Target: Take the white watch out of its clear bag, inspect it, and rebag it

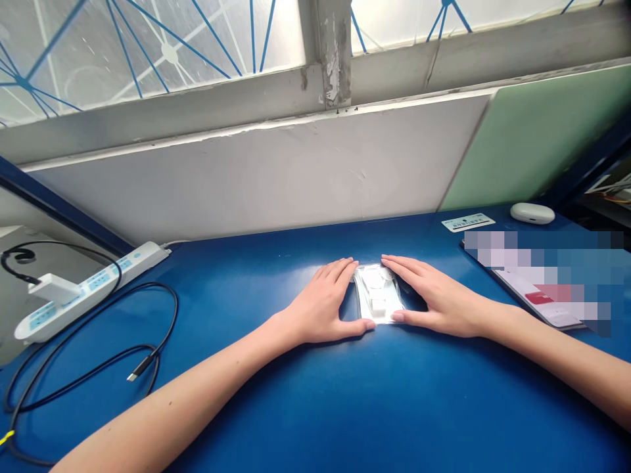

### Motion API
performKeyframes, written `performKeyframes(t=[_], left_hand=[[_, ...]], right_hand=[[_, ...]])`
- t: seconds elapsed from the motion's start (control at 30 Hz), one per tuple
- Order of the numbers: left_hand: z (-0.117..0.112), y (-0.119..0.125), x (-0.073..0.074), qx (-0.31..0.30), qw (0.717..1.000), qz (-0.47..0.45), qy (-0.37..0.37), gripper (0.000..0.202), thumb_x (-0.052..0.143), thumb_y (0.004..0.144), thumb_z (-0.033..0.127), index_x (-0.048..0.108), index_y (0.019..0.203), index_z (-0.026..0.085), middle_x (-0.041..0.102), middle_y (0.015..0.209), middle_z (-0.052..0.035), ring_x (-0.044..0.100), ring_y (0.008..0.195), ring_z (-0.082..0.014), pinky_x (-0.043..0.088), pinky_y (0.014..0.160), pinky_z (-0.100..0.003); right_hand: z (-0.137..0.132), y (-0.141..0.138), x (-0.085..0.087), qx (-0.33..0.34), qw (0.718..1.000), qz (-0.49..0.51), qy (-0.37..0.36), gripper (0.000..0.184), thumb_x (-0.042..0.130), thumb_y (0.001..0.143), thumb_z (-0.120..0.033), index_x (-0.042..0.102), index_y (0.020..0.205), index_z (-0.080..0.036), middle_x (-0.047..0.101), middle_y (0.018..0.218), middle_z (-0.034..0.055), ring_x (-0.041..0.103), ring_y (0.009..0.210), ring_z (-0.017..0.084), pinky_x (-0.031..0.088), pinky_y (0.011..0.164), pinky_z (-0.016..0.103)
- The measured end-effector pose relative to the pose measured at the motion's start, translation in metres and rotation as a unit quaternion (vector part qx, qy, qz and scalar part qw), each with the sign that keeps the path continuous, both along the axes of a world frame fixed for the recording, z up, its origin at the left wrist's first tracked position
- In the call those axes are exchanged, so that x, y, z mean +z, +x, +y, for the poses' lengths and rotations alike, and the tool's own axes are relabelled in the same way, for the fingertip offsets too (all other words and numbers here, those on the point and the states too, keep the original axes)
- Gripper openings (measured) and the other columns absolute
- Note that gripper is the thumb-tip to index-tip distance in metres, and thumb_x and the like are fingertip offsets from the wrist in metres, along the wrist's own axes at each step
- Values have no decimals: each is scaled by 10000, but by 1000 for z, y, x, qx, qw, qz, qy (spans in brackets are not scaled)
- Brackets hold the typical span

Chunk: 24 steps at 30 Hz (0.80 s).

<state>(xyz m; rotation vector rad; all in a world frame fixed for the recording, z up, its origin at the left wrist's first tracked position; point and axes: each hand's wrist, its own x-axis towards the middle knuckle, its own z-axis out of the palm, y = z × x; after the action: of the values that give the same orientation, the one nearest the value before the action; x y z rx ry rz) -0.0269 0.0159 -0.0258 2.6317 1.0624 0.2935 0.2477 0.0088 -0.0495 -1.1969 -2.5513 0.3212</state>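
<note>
A small clear plastic packet with white parts inside lies flat on the blue table, in the middle of the view. My left hand rests flat on the table at the packet's left edge, fingers stretched out, thumb touching its near corner. My right hand lies flat at the packet's right edge, fingers extended along it, thumb at the near right corner. Both hands frame the packet between them; neither grips it.
A white power strip with a white plug lies at the far left, with a black cable looped in front of it. At the right sit a white oval case, a white card and blurred papers. A white wall panel stands behind the table.
</note>
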Motion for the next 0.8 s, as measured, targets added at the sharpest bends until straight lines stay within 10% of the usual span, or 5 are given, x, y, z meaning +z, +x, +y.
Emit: performKeyframes(t=[0.3, 0.6, 0.8], left_hand=[[0, -1, -2, 9, 1000, -1, 13, 869, 567, 912, 551, 249, 1540, 42, 273, 1614, -228, 242, 1512, -327, 274, 1226, -488], [3, 0, -10, 109, 993, -13, 32, 473, 268, 1059, 331, 486, 1409, 99, 441, 1530, -173, 356, 1459, -294, 318, 1204, -490], [7, 0, -11, 108, 993, -14, 43, 465, 283, 1060, 320, 493, 1437, 144, 471, 1503, -147, 402, 1422, -283, 335, 1189, -466]], right_hand=[[1, -2, 0, -30, 998, 51, 7, 666, 528, 949, -527, 412, 1485, -148, 499, 1493, 204, 482, 1368, 355, 452, 1092, 548], [5, 0, 7, -30, 991, 129, 24, 274, 492, 966, -406, 697, 1029, -235, 735, 961, 98, 694, 887, 276, 579, 778, 430], [5, 0, 2, -28, 993, 106, 43, 400, 513, 960, -426, 611, 1292, -227, 642, 1296, 145, 619, 1191, 322, 536, 990, 486]])
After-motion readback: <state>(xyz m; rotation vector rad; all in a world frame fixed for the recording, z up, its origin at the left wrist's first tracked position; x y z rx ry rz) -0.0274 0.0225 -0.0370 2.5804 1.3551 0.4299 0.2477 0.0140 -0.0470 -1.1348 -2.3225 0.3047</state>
